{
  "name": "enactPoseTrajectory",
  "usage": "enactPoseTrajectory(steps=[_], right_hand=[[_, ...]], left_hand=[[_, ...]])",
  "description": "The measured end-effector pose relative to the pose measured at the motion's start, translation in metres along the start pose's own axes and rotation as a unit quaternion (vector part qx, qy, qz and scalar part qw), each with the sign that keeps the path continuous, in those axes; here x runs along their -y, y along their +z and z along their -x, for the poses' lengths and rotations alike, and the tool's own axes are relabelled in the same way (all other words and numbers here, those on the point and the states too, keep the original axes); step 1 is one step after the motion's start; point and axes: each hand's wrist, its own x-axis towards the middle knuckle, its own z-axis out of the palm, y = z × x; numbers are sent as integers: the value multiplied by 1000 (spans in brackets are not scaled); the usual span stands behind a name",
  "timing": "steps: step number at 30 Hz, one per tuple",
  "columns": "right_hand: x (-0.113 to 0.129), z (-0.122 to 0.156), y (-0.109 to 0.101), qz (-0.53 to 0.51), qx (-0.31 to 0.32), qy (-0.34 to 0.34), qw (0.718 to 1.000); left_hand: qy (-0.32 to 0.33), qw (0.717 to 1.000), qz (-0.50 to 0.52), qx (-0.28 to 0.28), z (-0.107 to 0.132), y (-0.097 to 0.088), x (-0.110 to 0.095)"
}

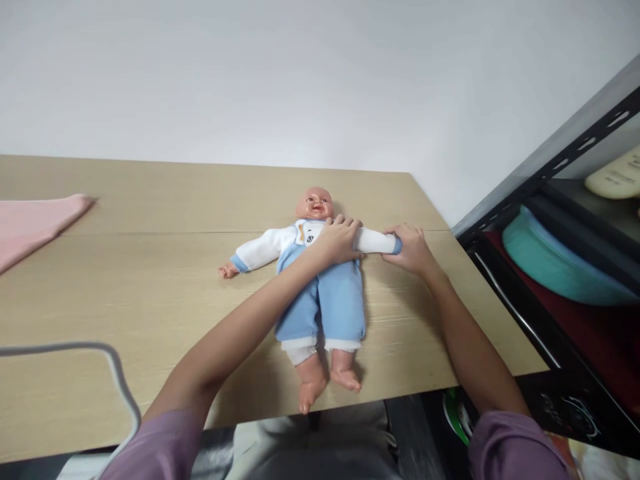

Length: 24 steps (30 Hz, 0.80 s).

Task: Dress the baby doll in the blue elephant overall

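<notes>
A baby doll [343, 307] lies on its back on the wooden table [165, 267], dressed in a white top with blue cuffs and light blue overalls. Its head points to the wall and its bare feet to the near edge. My left hand [340, 240] rests over the chest, its fingers curled round the upper part of the sleeve on the right. At the end of that sleeve [375, 241], my right hand [409, 248] is closed round the cuff, hiding the doll's hand. The doll's other arm [263, 248] stretches out to the left, untouched.
A pink cloth [35, 227] lies at the table's left. A white cable or tube [113, 367] bends across the near left corner. To the right, a black shelf rack [555, 163] holds a teal basin [560, 260] and a cream bottle [617, 175].
</notes>
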Motion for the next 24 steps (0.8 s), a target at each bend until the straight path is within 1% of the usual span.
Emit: enactPoseTrajectory(steps=[2,4,6,7,8,9,10,12,14,15,17,19,21,24], right_hand=[[11,-4,-6,4,-63,-22,998],[24,-8,-7,-14,-142,-17,990],[34,-10,2,-69,-219,20,973],[36,-10,10,-113,-240,45,963],[38,-9,20,-166,-241,72,954],[38,-7,31,-222,-219,98,945],[39,-5,43,-275,-175,121,938],[42,2,63,-366,-61,143,917],[51,8,78,-422,27,133,896],[58,10,82,-444,54,124,886],[75,10,89,-485,69,118,864],[93,5,92,-524,59,129,840],[109,-6,95,-551,40,149,820],[130,-27,100,-575,39,173,799]], left_hand=[[-23,999,-5,-24,-2,2,-3],[-42,997,11,-63,-2,5,-1],[-61,992,46,-105,1,9,5],[-70,987,69,-127,2,12,9],[-79,981,93,-149,4,13,14],[-88,974,119,-172,6,15,18],[-97,966,146,-191,7,16,22],[-115,945,208,-225,10,17,29],[-119,917,284,-252,13,15,34],[-116,901,325,-264,14,13,36],[-113,862,402,-286,18,9,40],[-130,817,467,-311,24,5,45],[-160,768,519,-338,30,1,51],[-199,697,581,-371,39,-2,63]])
